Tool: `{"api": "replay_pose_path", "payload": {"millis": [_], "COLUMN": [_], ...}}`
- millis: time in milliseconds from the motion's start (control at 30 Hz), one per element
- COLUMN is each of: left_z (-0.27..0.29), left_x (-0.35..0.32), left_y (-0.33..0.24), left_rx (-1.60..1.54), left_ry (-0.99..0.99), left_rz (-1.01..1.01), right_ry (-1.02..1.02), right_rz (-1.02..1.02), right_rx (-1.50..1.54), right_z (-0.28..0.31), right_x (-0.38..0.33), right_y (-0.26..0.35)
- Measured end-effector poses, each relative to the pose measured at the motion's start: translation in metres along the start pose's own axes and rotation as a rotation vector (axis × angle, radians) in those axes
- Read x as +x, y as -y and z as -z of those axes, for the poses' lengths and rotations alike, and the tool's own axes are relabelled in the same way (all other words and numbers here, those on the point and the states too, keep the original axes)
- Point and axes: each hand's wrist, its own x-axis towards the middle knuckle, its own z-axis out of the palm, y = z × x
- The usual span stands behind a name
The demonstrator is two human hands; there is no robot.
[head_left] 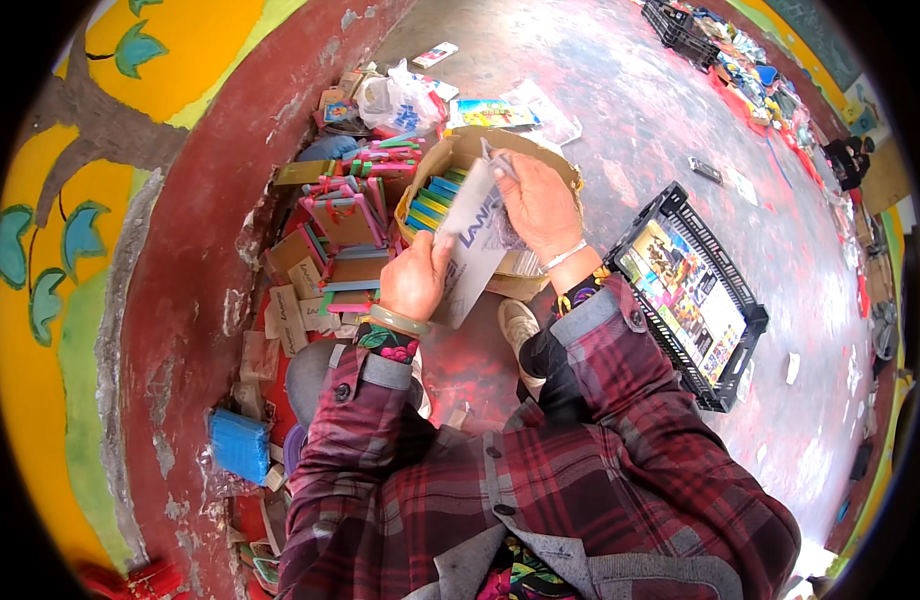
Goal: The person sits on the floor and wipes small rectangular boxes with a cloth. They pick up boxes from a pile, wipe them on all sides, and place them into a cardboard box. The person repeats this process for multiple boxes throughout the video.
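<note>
A flat white carton point(472, 250) with blue print is held up at a slant in front of me. My left hand point(418, 278) is closed on its lower left edge, thumb along the side. At the upper end my right hand point(542, 205) pinches the carton's top, and greyish clear film shows beside its fingers. Right below both hands stands an open round-sided cardboard box point(460, 150), holding several blue and yellow slim items point(438, 202). The carton and my right hand hide part of its inside.
Stacks of pink, green and brown slim boxes point(345, 220) line the wall at left, with a white plastic bag point(398, 100) beyond. A blue bundle point(240, 446) lies lower left. To the right is a black crate point(692, 290) with printed sheets. Far right, clutter point(770, 95) follows the wall.
</note>
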Motion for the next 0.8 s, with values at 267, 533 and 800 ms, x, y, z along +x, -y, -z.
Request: {"api": "replay_pose_path", "payload": {"millis": [267, 533, 800], "left_z": [0.0, 0.005, 0.016], "left_x": [-0.004, 0.001, 0.019], "left_y": [-0.001, 0.009, 0.022], "left_rx": [0.062, -0.241, -1.447], "left_ry": [0.026, 0.057, -0.154], "left_rz": [-0.078, -0.012, 0.532], "right_ry": [-0.016, 0.112, 0.07], "right_rz": [0.086, -0.333, -0.964], "right_rx": [0.0, 0.42, 0.927], "right_z": [-0.004, -0.004, 0.001], "right_x": [-0.002, 0.001, 0.002], "right_y": [0.012, -0.026, -0.031]}}
